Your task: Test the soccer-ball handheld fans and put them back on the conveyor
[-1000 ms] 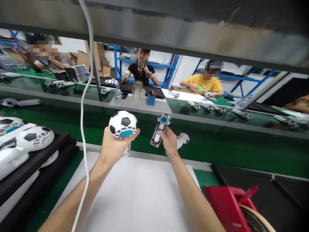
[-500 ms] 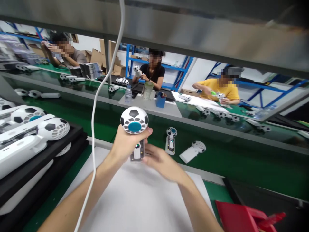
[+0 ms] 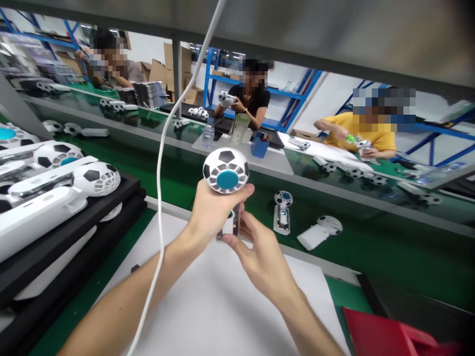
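A handheld fan with a soccer-ball head [image 3: 225,170] and a blue disc at its centre is held upright in front of me. My left hand [image 3: 211,207] is wrapped round it just below the head, thumb across the front. The lower handle shows a see-through cover with a small green light. My right hand [image 3: 256,249] pinches the handle's bottom end between thumb and fingers; its fingertips are partly hidden behind it. Just beyond, a similar fan [image 3: 282,212] lies with its clear front up, and another fan [image 3: 321,232] lies beside it showing a white handle.
Stacked black trays [image 3: 122,198] with several fans stand at left. White paper [image 3: 208,301] covers the bench under my arms. A white cable [image 3: 160,183] hangs in front. A red bin [image 3: 386,333] sits at lower right. Three people work across the green conveyor [image 3: 389,252].
My right hand has closed in on the lower end of the fan's handle. The whole view has shifted, so the scene sits further right; the left hand keeps its grip.
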A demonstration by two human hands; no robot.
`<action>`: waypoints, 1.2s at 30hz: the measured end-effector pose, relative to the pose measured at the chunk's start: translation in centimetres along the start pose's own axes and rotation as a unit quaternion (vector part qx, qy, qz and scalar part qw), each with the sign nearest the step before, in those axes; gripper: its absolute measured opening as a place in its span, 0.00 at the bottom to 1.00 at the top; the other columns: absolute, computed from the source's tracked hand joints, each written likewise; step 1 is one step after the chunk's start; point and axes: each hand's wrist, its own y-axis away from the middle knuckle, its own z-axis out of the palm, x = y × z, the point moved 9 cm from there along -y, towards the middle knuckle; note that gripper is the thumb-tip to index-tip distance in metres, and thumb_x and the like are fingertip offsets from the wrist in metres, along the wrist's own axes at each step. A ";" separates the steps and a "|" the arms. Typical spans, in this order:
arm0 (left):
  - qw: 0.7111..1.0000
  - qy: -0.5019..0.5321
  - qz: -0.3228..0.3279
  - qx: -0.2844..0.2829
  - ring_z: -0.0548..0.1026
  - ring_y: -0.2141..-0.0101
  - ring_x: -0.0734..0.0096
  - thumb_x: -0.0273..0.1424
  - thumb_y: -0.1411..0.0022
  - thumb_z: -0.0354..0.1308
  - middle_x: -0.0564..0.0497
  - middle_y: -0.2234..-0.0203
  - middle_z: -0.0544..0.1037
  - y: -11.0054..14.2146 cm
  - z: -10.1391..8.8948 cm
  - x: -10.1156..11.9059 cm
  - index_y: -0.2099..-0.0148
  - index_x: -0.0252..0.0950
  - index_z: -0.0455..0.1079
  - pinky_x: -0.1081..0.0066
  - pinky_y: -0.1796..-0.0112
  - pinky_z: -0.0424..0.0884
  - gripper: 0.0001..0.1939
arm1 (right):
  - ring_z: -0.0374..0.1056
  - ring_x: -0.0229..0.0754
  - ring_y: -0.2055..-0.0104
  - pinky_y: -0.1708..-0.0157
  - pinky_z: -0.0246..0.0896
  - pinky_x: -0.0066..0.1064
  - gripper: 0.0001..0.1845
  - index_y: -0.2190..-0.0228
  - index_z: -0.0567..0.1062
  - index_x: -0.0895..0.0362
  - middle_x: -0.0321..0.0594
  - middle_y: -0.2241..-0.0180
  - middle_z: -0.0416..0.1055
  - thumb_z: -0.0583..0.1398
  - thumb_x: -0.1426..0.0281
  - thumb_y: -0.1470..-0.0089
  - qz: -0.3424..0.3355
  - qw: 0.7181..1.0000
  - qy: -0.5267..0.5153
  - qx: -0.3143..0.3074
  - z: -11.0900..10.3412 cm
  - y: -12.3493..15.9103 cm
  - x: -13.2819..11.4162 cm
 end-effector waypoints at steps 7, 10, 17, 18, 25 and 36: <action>0.993 -0.051 0.064 0.084 0.75 0.75 0.71 0.34 0.53 0.71 0.55 0.76 0.76 1.5 -0.3 1.7 0.67 0.35 0.72 0.73 0.74 0.73 0.13 | 0.73 0.50 0.57 0.55 0.71 0.44 0.12 0.56 0.70 0.58 0.46 0.59 0.74 0.60 0.72 0.43 -0.052 0.993 0.061 0.088 -0.9 0.4 -0.6; 0.993 -0.055 0.074 0.073 0.75 0.73 0.71 0.33 0.53 0.71 0.54 0.75 0.76 1.2 -0.3 1.8 0.67 0.35 0.72 0.73 0.73 0.73 0.13 | 0.72 0.50 0.55 0.54 0.72 0.42 0.14 0.54 0.70 0.58 0.47 0.54 0.73 0.61 0.69 0.42 -0.043 0.998 -0.004 0.037 -0.5 -0.2 -0.2; 0.999 -0.032 -0.029 -0.013 0.74 0.72 0.69 0.36 0.48 0.68 0.53 0.74 0.75 -1.1 -0.3 -0.8 0.63 0.35 0.69 0.71 0.71 0.72 0.15 | 0.72 0.51 0.51 0.53 0.72 0.42 0.20 0.53 0.72 0.59 0.46 0.56 0.75 0.65 0.64 0.45 0.042 0.983 -0.176 -0.008 -0.1 -1.2 2.0; 0.998 -0.049 -0.029 -0.020 0.75 0.69 0.69 0.36 0.47 0.68 0.52 0.71 0.76 -1.3 -0.4 -0.9 0.59 0.35 0.69 0.71 0.69 0.72 0.16 | 0.72 0.51 0.51 0.53 0.72 0.42 0.22 0.53 0.72 0.60 0.48 0.55 0.75 0.66 0.63 0.46 0.055 0.980 -0.190 -0.006 -0.2 -1.3 2.4; 0.981 -0.142 -0.055 -0.120 0.76 0.60 0.65 0.40 0.38 0.58 0.49 0.62 0.75 -2.4 1.0 -4.6 0.52 0.37 0.63 0.68 0.60 0.71 0.16 | 0.75 0.52 0.57 0.63 0.74 0.40 0.27 0.51 0.73 0.61 0.49 0.56 0.76 0.64 0.56 0.47 0.096 0.985 -0.144 0.018 -1.3 -2.2 5.0; 0.936 -0.351 0.018 -0.012 0.73 0.57 0.63 0.33 0.33 0.55 0.47 0.56 0.73 -8.0 -6.3 -11.6 0.43 0.35 0.62 0.57 0.53 0.70 0.18 | 0.27 0.65 0.29 0.35 0.22 0.65 0.24 0.44 0.69 0.55 0.44 0.30 0.37 0.62 0.69 0.41 0.356 0.797 0.212 0.440 -24.6 5.8 14.7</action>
